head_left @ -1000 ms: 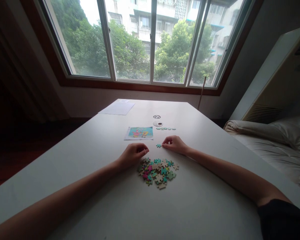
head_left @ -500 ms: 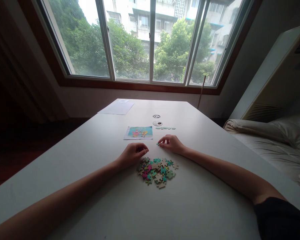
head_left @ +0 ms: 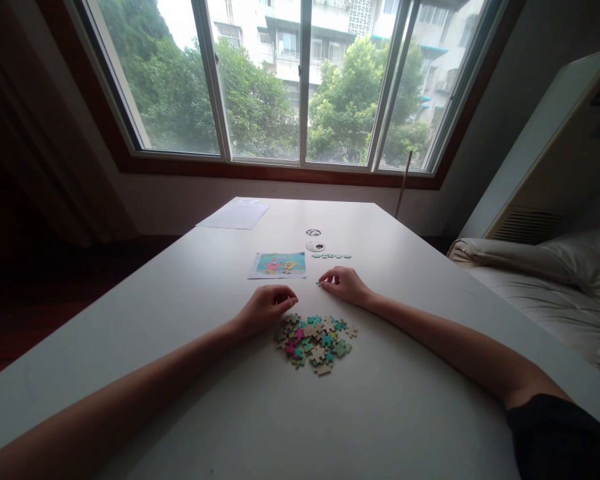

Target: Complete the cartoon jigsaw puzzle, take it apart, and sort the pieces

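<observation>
My right hand pinches a small turquoise jigsaw piece between thumb and fingertips, low over the white table. To its left, my left hand rests on the table with its fingers curled in toward the thumb; nothing shows in it. Just below and between the hands lies a loose pile of jigsaw pieces in turquoise, pink, green and plain beige. Beyond the right hand, a short row of jigsaw pieces lies on the tabletop. A picture sheet with pink and yellow cartoon figures lies flat beyond my left hand.
Two round flat items lie behind the picture sheet, near the row. White paper rests at the table's far left corner. The white table extends toward a window. A pale padded seat stands at right.
My right hand has shifted slightly away from me and to the right, carrying the turquoise jigsaw piece toward the row. The left hand has stayed where it was.
</observation>
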